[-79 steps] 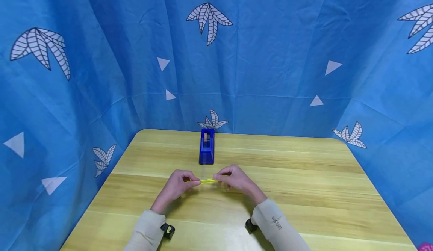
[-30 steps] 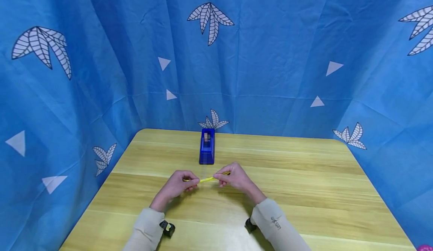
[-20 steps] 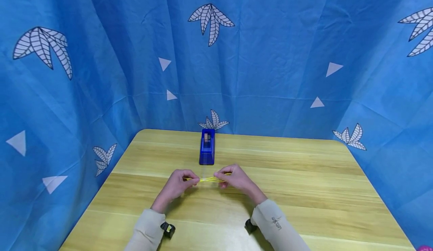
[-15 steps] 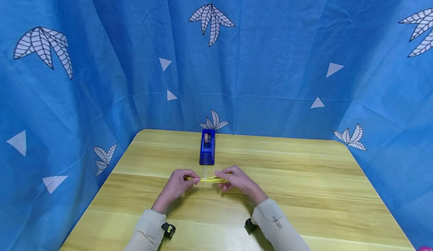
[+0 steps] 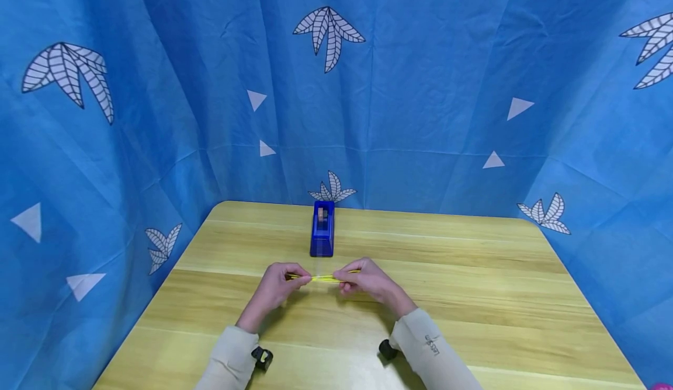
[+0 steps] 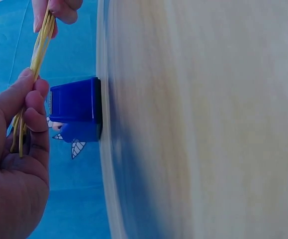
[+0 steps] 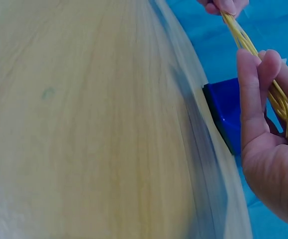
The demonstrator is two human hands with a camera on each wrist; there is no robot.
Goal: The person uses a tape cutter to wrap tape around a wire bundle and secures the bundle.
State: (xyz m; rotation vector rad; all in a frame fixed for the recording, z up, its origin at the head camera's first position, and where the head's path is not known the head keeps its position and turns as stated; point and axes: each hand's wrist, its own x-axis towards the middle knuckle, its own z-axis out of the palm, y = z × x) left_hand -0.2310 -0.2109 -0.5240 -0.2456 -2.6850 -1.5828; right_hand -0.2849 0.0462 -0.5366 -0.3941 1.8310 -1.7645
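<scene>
A bundle of thin yellow strands (image 5: 325, 279) stretches between my hands, above the wooden table. My left hand (image 5: 278, 288) pinches its left part between thumb and fingers; loose lengths run into the palm in the left wrist view. With thumb and fingertips my right hand (image 5: 368, 279) grips the other part, where the strands look looped in the right wrist view. Just beyond them stands a blue tape dispenser (image 5: 322, 244). A clear strip of tape (image 5: 318, 266) runs from its front to the bundle (image 6: 43, 40). Whether the tape sticks to the strands is hard to tell.
The table (image 5: 452, 261) has a light wood surface with rounded far corners. A blue patterned curtain (image 5: 420, 86) hangs behind it and along both sides. Small black devices (image 5: 262, 357) sit at both wrists.
The strands beside my right hand spread apart half a second ago and now lie closer together. My right fingers have shifted their grip slightly. My left hand has stayed nearly still.
</scene>
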